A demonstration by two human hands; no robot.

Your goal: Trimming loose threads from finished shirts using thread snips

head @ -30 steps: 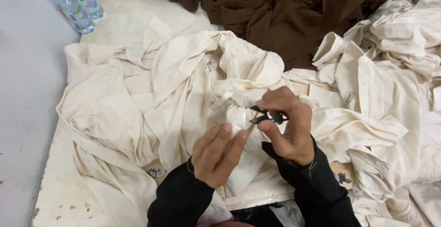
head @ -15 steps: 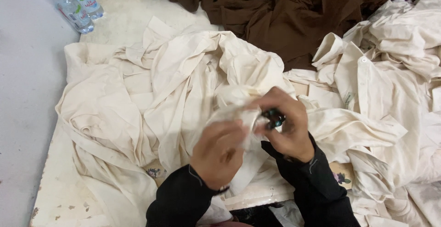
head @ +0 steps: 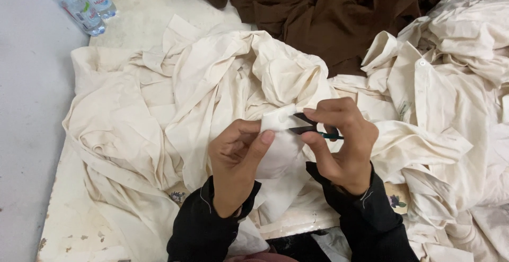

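**K:** Top left corner first: two clear plastic bottles lying side by side on the pale floor, each with a wrapped label, one greenish, one bluish. Touching each other, well apart from the hands.

**M:** And the surface under the pile?

**K:** White board, paint chipped and stained along its left edge. Cream cloth heaped over most of it. Woven, matte, heavily creased, several long strips and folds. Can't count separate pieces.

**M:** Hands?

**K:** Both in black sleeves, centre bottom. Left hand pinches a small folded corner of the cream cloth between thumb and fingers, narrow grip, held up just above the pile. Right hand holds one pair of small thread snips: dark blades, green handle showing past the fingers. Blades are slightly apart, tips at the pinched corner, touching it or just beside it; can't tell which.

**M:** Further right?

**K:** Dark brown cloth bunched along the top, softer drape, partly under the cream heap. Right of that, a cream shirt with one white button visible on its placket and a small pale tag sewn in lower down. More crumpled cream fabric to the right edge.

**M:** Anything printed?

**K:** Small floral patches on the surface near each forearm, mostly covered.
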